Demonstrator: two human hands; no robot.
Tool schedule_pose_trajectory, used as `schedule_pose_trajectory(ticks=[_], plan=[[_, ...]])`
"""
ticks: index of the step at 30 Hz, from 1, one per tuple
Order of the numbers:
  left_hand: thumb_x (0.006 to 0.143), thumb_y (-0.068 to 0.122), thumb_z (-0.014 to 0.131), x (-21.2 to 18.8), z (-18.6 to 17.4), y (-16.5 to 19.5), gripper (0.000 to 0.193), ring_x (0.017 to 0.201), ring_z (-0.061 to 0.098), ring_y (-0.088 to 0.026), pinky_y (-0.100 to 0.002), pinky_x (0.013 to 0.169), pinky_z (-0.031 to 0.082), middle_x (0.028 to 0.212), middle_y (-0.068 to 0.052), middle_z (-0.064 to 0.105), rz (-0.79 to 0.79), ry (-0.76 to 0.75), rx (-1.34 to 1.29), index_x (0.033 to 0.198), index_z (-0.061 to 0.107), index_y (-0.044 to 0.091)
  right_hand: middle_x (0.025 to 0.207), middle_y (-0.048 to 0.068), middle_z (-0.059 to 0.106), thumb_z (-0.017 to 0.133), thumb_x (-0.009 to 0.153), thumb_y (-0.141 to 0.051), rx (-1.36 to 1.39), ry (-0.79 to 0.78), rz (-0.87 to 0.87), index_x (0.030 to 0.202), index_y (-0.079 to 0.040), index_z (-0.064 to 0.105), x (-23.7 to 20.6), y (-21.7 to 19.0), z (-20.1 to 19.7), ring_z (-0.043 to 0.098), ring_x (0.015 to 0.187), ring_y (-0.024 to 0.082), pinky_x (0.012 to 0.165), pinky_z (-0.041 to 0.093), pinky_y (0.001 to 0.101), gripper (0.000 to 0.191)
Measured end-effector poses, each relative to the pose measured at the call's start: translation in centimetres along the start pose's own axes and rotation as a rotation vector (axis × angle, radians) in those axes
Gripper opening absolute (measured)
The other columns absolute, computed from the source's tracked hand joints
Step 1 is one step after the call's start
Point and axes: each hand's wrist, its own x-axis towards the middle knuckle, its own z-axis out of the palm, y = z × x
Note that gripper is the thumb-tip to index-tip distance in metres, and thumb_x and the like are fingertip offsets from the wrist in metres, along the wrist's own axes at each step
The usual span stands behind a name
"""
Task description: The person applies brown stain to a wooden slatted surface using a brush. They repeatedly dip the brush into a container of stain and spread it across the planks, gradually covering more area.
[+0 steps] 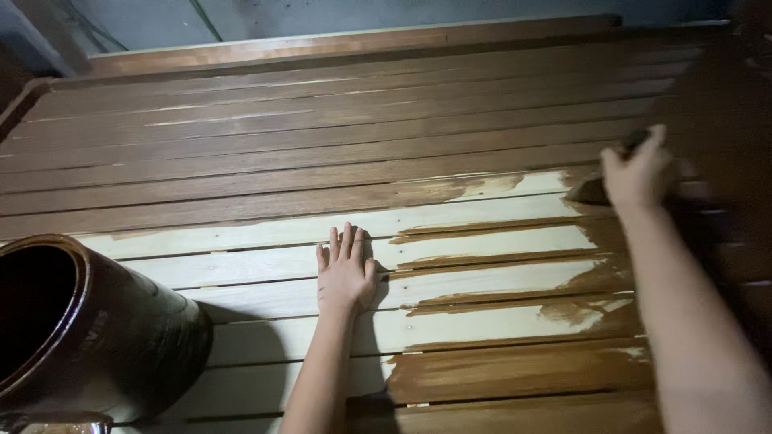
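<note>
Wooden slats [265,233]: left hand [346,273] flat; right hand [639,173] grips brush [595,191].

Grey wall [362,12], dim light, dark corner shadows

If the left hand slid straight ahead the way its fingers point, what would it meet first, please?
The left hand lies flat on a pale bare slat; straight ahead it would probably meet the dark stained slats first.

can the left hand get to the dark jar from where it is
Probably yes. The left hand lies flat on bare pale slats, and nothing stands between it and the dark jar at the lower left.
</note>
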Motion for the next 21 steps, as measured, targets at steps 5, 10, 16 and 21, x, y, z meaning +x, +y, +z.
schedule_pose_trajectory(ticks=[5, 10, 16, 21], plan=[[0.096, 0.042, 0.039, 0.0, 0.3, -0.2, 0.069, 0.156, 0.008, -0.030, -0.051, 0.124, 0.005, 0.169, -0.006, 0.014, -0.011, 0.006, -0.024, 0.159, 0.027, 0.017, 0.100, 0.019, 0.061, 0.078, 0.096, -0.014, 0.225, -0.246, 0.110, 0.137, 0.005, 0.041, -3.1, -13.3, 6.0, 0.063, 0.081, 0.028, 0.068, 0.054, 0.0431, 0.059], [0.096, 0.041, 0.041, 0.1, 0.9, -0.7, 0.072, 0.156, 0.008, -0.029, -0.052, 0.123, 0.006, 0.170, -0.007, 0.013, -0.004, 0.033, -0.023, 0.160, 0.024, 0.013, 0.082, 0.009, 0.064, 0.072, 0.096, -0.014, 0.389, -0.305, -0.123, 0.120, -0.001, 0.050, -9.3, -28.0, 11.8, 0.063, 0.062, 0.019, 0.052, 0.054, 0.0346, 0.035], [0.095, 0.040, 0.042, 0.3, 1.4, -1.1, 0.072, 0.156, 0.008, -0.028, -0.051, 0.124, 0.005, 0.169, -0.005, 0.014, -0.025, 0.037, -0.036, 0.160, 0.023, 0.013, 0.081, 0.005, 0.059, 0.076, 0.082, -0.004, 0.661, -0.151, 0.086, 0.098, -0.007, 0.052, -7.7, -22.1, 13.5, 0.060, 0.066, 0.018, 0.057, 0.055, 0.0342, 0.029], [0.095, 0.039, 0.041, 0.0, 1.1, -1.0, 0.072, 0.156, 0.008, -0.029, -0.050, 0.124, 0.006, 0.170, -0.006, 0.015, -0.018, 0.059, -0.055, 0.160, 0.024, 0.012, 0.108, 0.013, 0.054, 0.077, 0.088, 0.000, 0.453, -0.019, 0.078, 0.123, -0.003, 0.041, -1.2, -4.9, 7.6, 0.060, 0.094, 0.024, 0.080, 0.054, 0.0408, 0.051]])
